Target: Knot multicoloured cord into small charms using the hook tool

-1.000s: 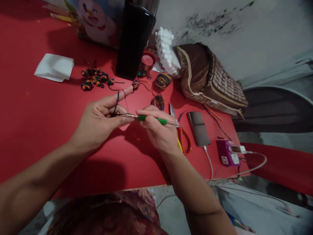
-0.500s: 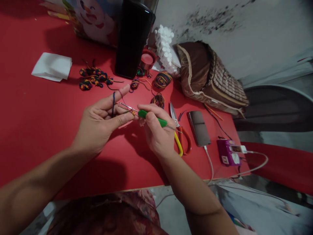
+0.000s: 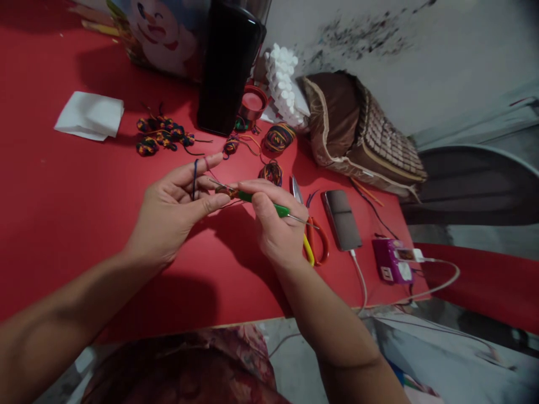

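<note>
My right hand (image 3: 280, 221) is closed round the green handle of a crochet hook (image 3: 281, 210), whose thin metal tip points left. Between the thumb and fingers of my left hand (image 3: 172, 207) is a small piece of multicolored crochet work (image 3: 229, 192), partly covered by the fingertips. The hook's tip lies at this piece. Dark blue yarn (image 3: 195, 174) runs round the raised index finger of my left hand, with a pinkish strand nearer its tip. Beyond the hands lie two multicolored yarn balls, one farther back (image 3: 279, 137) and one nearer (image 3: 270, 173).
Small crocheted pieces (image 3: 164, 134) and a folded white tissue (image 3: 89, 115) lie at left on the red table (image 3: 54, 224). A black phone (image 3: 229, 67) stands upright at the back. Scissors (image 3: 319, 241), a charging phone (image 3: 342, 219) and a purple box (image 3: 391, 261) are at right.
The crochet hook has shifted slightly right and tilted a little more, its metal tip drawn back toward the crochet work. My left hand stays almost in place, the yarn still round its index finger.
</note>
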Motion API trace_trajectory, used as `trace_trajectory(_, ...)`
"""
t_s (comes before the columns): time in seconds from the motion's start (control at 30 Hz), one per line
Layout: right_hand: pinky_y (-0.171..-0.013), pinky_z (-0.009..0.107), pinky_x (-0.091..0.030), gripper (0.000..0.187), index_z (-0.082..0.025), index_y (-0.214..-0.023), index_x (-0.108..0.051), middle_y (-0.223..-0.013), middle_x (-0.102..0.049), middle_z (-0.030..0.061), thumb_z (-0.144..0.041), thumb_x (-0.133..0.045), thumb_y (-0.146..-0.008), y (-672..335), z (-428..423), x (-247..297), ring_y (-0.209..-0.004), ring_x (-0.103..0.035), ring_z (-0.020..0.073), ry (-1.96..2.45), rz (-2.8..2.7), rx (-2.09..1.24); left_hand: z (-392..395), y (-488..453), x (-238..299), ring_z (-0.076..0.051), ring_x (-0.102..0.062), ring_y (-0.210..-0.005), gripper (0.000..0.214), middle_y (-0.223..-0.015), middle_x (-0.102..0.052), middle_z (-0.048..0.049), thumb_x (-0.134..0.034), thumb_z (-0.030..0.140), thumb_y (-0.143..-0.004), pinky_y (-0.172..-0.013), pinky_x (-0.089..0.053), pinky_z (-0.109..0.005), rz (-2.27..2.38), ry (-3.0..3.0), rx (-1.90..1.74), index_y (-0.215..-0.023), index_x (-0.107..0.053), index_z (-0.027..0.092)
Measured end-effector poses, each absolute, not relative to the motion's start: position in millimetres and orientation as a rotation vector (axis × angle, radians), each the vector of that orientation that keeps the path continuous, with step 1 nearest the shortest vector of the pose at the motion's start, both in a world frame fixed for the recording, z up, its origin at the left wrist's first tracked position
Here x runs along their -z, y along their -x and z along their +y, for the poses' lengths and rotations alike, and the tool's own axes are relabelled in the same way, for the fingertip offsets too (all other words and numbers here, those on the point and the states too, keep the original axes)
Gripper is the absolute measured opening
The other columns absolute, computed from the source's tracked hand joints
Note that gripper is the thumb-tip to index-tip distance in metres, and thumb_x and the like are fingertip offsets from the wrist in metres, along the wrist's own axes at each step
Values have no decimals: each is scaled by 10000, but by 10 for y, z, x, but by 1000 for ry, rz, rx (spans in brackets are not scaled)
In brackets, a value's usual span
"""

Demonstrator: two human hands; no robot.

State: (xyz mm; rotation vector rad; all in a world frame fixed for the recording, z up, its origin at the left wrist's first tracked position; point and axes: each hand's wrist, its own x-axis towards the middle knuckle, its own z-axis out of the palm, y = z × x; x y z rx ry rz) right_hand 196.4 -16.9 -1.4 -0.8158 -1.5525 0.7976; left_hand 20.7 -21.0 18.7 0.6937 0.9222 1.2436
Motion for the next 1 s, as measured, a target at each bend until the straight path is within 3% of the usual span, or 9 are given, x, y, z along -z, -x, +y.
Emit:
trace_trajectory(0.23,-926,381,-666,204,-336,-1149,-817,-1095,-843,-6,-316,-639,-1050,-1949,-157,22,-1034,-789,188,819,-1576,-750,-181,-207,-269,-80,-653,-693,456,-749,-677,48,-857,-5,-719,-712,-599,-196,874,-547,-1215,-1114,-813,218)
trace_trajectory(0.43,-955,396,-655,212,-325,-1166,-810,-1103,-846,3,-289,-633,-1055,-1960,-146,3,-1051,-787,190,811,-1602,-709,-169,-176,-358,-73,-649,-619,513,-764,-740,14,-771,-86,-705,-621,-562,-159,786,-393,-1078,-1152,-749,165)
trace_trajectory(0.57,-950,398,-661,206,-323,-1152,-810,-1097,-845,6,-289,-630,-1056,-1953,-147,1,-1057,-789,197,808,-1630,-643,-165,-146,-334,-37,-499,-478,490,-740,-733,-6,-755,-35,-725,-478,-424,-143,672,-432,-995,-1186,-737,131)
trace_trajectory(0.63,-947,400,-663,205,-322,-1144,-812,-1091,-844,7,-280,-633,-1054,-1951,-150,4,-1052,-789,198,807,-1627,-641,-167,-140,-306,-59,-502,-494,469,-738,-740,-27,-776,22,-734,-454,-380,-168,626,-518,-1004,-1192,-745,121)
trace_trajectory(0.83,-926,403,-662,239,-339,-1215,-797,-1150,-833,15,-296,-621,-1059,-1986,-156,-4,-1077,-773,203,808,-1632,-693,-196,-133,-249,-120,-668,-730,478,-745,-749,9,-839,116,-824,-707,-543,-217,748,-685,-1122,-1283,-765,227)
trace_trajectory(0.93,-893,371,-655,240,-327,-1229,-797,-1104,-829,21,-281,-659,-1038,-1997,-170,-38,-1029,-766,192,791,-1680,-662,-202,-115,-242,-126,-616,-650,645,-711,-728,18,-805,110,-842,-621,-508,-228,719,-714,-1095,-1447,-681,294)
trace_trajectory(1.0,-843,346,-649,252,-318,-1245,-792,-1054,-823,20,-268,-665,-1034,-1996,-189,-65,-959,-759,176,758,-1722,-619,-199,-108,-251,-129,-567,-599,666,-665,-700,17,-785,100,-832,-559,-452,-229,694,-702,-1093,-1459,-674,296)
